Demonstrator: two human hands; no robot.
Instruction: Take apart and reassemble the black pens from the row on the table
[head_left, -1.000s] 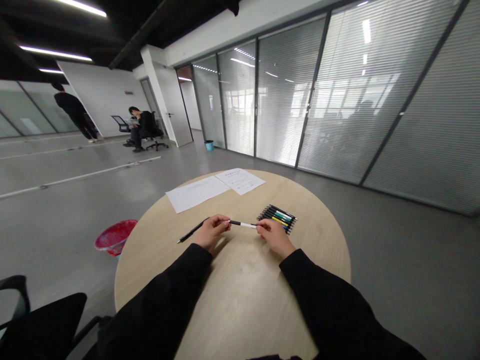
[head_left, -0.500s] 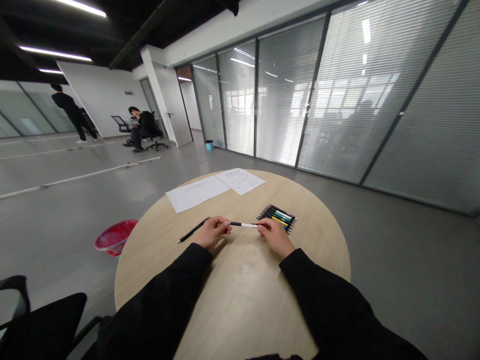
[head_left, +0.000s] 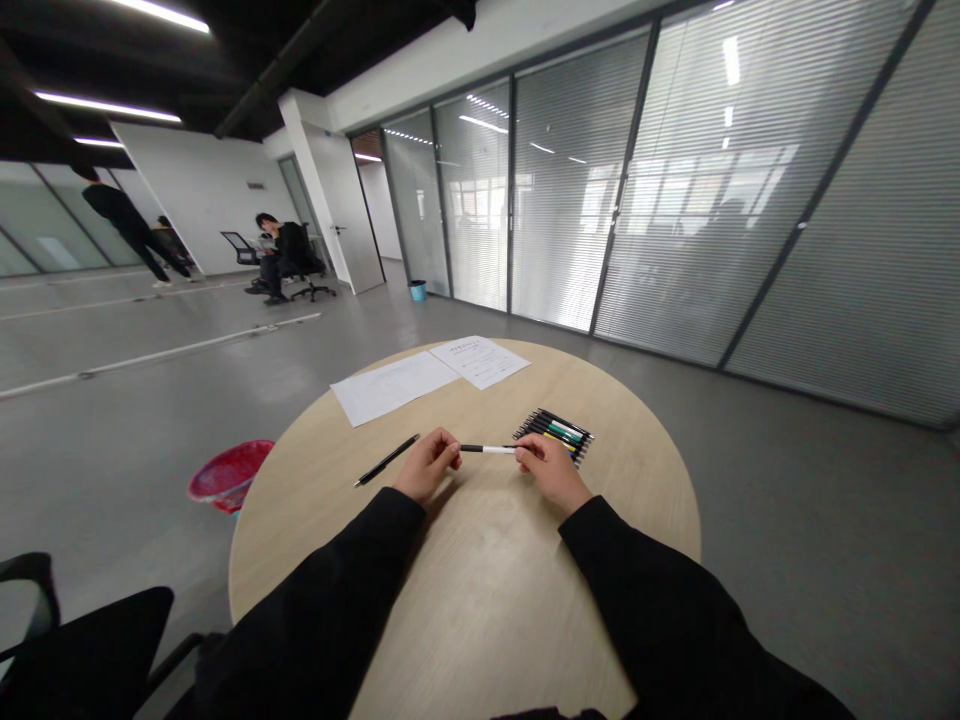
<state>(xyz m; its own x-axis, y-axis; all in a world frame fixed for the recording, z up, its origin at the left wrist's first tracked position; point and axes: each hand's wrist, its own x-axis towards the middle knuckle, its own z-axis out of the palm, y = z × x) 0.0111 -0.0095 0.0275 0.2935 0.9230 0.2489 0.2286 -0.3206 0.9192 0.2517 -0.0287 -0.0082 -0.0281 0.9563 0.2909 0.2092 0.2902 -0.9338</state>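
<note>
At the near edge of the round table (head_left: 480,610), two black sleeves (head_left: 319,595) reach forward, with a black chair (head_left: 90,650) off to the left. Farther along the tabletop, the left hand (head_left: 429,466) and the right hand (head_left: 553,472) face each other, both grasping one black-and-white pen (head_left: 491,449) by its opposite ends: the left fingertips pinch the dark end, the right thumb and fingers the end past the white part. The pen lies level across the gap between them; whether it touches the tabletop beneath I cannot tell.

Just beside the left hand, a plain black pen (head_left: 386,460) rests at a slant, held by nobody. Just beyond the right hand and partly hidden by it, a row of pens (head_left: 559,428) lies side by side, with green, white and yellow showing among the black.

As far as this shows, the handling seems to be midway: the row is already laid, one pen is in the fingers and not set down, and the black one lies outside the row.

To the left of the table stands a red basin (head_left: 231,472). Toward the table's far edge lie two sheets of paper (head_left: 394,388). Well beyond are a blue bin (head_left: 418,291) by the glass partition (head_left: 570,190), a seated person (head_left: 285,252) and, at the far left, a standing person (head_left: 120,213).
</note>
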